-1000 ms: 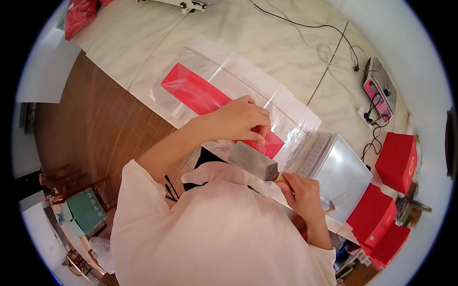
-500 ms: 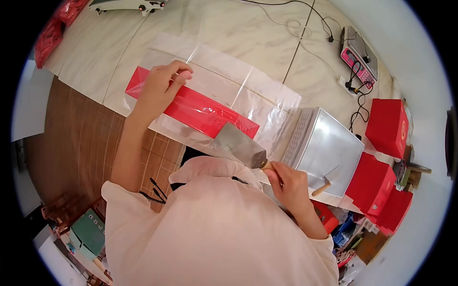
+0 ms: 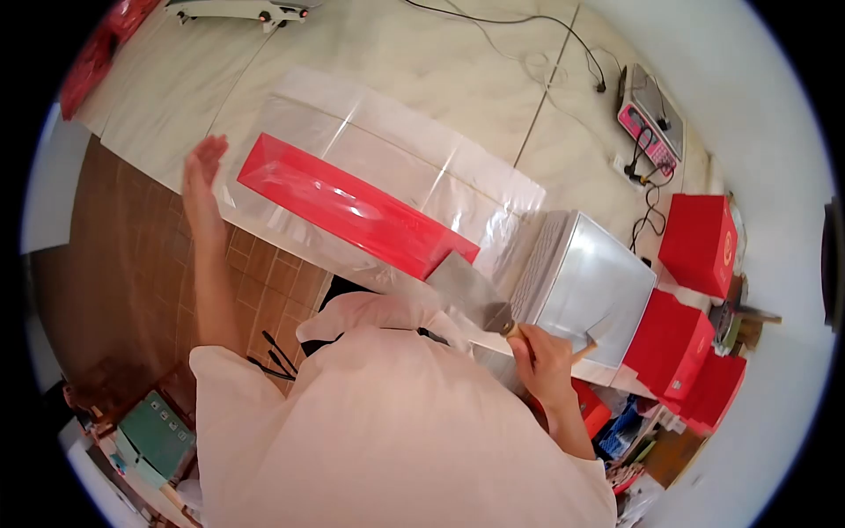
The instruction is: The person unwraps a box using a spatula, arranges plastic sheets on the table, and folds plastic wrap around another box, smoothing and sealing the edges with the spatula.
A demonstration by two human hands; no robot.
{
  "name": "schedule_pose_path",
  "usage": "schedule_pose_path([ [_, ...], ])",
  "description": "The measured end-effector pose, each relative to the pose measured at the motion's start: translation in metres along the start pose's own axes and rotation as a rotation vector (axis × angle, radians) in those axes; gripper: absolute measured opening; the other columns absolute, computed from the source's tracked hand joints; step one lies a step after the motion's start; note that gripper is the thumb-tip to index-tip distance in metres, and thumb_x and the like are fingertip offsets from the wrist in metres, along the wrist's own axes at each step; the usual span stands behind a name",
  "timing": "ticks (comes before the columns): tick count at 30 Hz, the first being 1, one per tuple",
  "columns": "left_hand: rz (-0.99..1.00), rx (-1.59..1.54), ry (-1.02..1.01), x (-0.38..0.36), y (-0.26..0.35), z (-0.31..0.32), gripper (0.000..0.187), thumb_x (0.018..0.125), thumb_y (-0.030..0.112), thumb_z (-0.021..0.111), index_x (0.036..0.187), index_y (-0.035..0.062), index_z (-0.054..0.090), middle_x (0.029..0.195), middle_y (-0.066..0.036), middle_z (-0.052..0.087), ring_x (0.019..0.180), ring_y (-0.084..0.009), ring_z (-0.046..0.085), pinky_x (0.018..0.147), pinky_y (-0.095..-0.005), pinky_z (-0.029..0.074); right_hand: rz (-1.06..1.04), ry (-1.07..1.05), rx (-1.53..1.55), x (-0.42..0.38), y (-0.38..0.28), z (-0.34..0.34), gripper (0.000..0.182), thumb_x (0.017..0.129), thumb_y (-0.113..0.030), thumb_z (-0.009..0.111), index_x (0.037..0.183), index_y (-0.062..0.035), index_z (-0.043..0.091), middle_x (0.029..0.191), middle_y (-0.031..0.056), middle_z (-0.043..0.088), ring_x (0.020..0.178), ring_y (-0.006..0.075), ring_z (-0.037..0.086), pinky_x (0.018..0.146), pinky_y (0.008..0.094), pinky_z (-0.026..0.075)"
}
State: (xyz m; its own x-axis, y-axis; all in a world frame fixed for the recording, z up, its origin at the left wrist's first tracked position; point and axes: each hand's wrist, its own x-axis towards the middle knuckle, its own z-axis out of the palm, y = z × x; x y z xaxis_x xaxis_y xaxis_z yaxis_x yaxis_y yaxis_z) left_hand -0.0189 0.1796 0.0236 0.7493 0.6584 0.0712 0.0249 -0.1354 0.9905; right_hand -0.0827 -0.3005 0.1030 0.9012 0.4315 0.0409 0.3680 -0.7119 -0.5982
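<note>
A long red box (image 3: 352, 207) lies on the table inside clear plastic film (image 3: 440, 176), with shiny creases across its top. My right hand (image 3: 544, 359) is closed round the handle of a scraper (image 3: 466, 290), whose wide metal blade reaches the box's right end and overlaps its corner. My left hand (image 3: 205, 172) is beyond the box's left end, apart from it, fingers stretched out and slightly blurred. Close to my right hand, a smaller wooden-handled spatula (image 3: 591, 341) rests on a flat metal-topped unit (image 3: 607, 273).
Several red boxes (image 3: 695, 242) stand on the right. Behind them are a scale with a pink panel (image 3: 647, 132) and black cables (image 3: 650, 211). Another device (image 3: 242, 9) is at the table's far edge, and red plastic (image 3: 92, 66) lies far left.
My left hand has come off the red box and moved left, its fingers straightening. The box's top is flattened out to view. The scraper has shifted slightly right along the box's end.
</note>
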Motion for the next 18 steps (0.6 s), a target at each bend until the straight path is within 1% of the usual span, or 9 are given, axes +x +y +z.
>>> schedule_pose_path([
  [1,-0.003,-0.006,0.021,-0.002,-0.016,0.0,0.052,0.106,0.037,0.026,0.129,-0.0026,0.05,0.128,-0.014,0.058,0.124,-0.0223,0.051,0.109,-0.0361,0.033,-0.018,-0.011,-0.006,0.009,-0.004,0.0,0.015,0.087,-0.017,0.067,0.088,-0.0032,0.062,0.067,0.0086,0.06,0.051,0.0267,0.057,0.045,0.0345,0.043],
  [3,-0.137,-0.249,-0.119,-0.009,-0.044,0.007,0.062,0.104,0.048,0.022,0.132,-0.0005,0.049,0.132,-0.013,0.056,0.125,-0.0221,0.05,0.111,-0.0387,0.03,-0.169,-0.137,0.062,0.025,-0.015,0.005,0.016,0.086,-0.019,0.069,0.088,-0.0052,0.062,0.069,0.0075,0.061,0.055,0.0256,0.059,0.046,0.0342,0.043],
  [5,-0.198,-0.311,-0.184,-0.017,-0.041,0.015,0.067,0.103,0.051,0.022,0.135,-0.0021,0.046,0.136,-0.014,0.053,0.128,-0.0228,0.047,0.111,-0.0393,0.03,-0.244,-0.178,0.036,0.05,-0.029,0.025,0.017,0.086,-0.021,0.069,0.088,-0.0063,0.061,0.07,0.0061,0.061,0.056,0.0242,0.059,0.046,0.0337,0.043],
  [7,-0.347,-0.463,-0.126,-0.025,-0.053,0.028,0.069,0.103,0.053,0.023,0.132,-0.003,0.05,0.134,-0.013,0.054,0.128,-0.0226,0.047,0.111,-0.0381,0.028,-0.373,-0.209,-0.003,0.084,-0.046,0.044,0.017,0.086,-0.022,0.069,0.088,-0.0071,0.061,0.069,0.0049,0.06,0.055,0.0235,0.059,0.046,0.0339,0.043],
  [11,-0.34,-0.519,-0.08,-0.029,-0.072,0.036,0.065,0.101,0.055,0.029,0.127,-0.0003,0.053,0.127,-0.009,0.059,0.123,-0.0191,0.049,0.108,-0.0357,0.032,-0.385,-0.143,0.029,0.108,-0.052,0.062,0.018,0.086,-0.022,0.069,0.088,-0.0068,0.06,0.067,0.0044,0.06,0.054,0.0225,0.058,0.044,0.0337,0.042],
  [13,-0.383,-0.48,-0.048,-0.035,-0.065,0.041,0.065,0.102,0.054,0.028,0.126,0.0003,0.055,0.124,-0.008,0.059,0.12,-0.0178,0.05,0.106,-0.0344,0.033,-0.333,-0.141,-0.156,0.123,-0.054,0.061,0.018,0.087,-0.022,0.068,0.088,-0.0067,0.059,0.067,0.0051,0.06,0.053,0.0225,0.058,0.043,0.0338,0.042],
  [15,-0.362,-0.389,-0.086,-0.037,-0.054,0.043,0.07,0.104,0.052,0.02,0.127,-0.0026,0.056,0.125,-0.009,0.06,0.12,-0.0183,0.049,0.108,-0.0315,0.03,-0.365,-0.128,-0.161,0.133,-0.058,0.06,0.017,0.088,-0.021,0.067,0.086,-0.0064,0.059,0.066,0.0058,0.06,0.052,0.0229,0.057,0.042,0.0336,0.041],
  [17,-0.337,-0.396,-0.11,-0.036,-0.062,0.04,0.071,0.104,0.051,0.018,0.128,-0.0038,0.055,0.125,-0.01,0.06,0.12,-0.0186,0.05,0.108,-0.0313,0.03,-0.249,-0.191,-0.174,0.137,-0.062,0.061,0.015,0.089,-0.017,0.065,0.092,-0.0042,0.059,0.069,0.0114,0.06,0.055,0.0304,0.058,0.046,0.0384,0.043],
  [18,-0.366,-0.422,-0.078,-0.036,-0.072,0.041,0.068,0.104,0.051,0.02,0.129,-0.002,0.055,0.122,-0.008,0.06,0.117,-0.0174,0.051,0.106,-0.0311,0.031,-0.261,-0.207,-0.192,0.146,-0.067,0.062,0.015,0.089,-0.017,0.065,0.092,-0.0042,0.059,0.069,0.0114,0.06,0.055,0.0304,0.058,0.046,0.0384,0.043],
])
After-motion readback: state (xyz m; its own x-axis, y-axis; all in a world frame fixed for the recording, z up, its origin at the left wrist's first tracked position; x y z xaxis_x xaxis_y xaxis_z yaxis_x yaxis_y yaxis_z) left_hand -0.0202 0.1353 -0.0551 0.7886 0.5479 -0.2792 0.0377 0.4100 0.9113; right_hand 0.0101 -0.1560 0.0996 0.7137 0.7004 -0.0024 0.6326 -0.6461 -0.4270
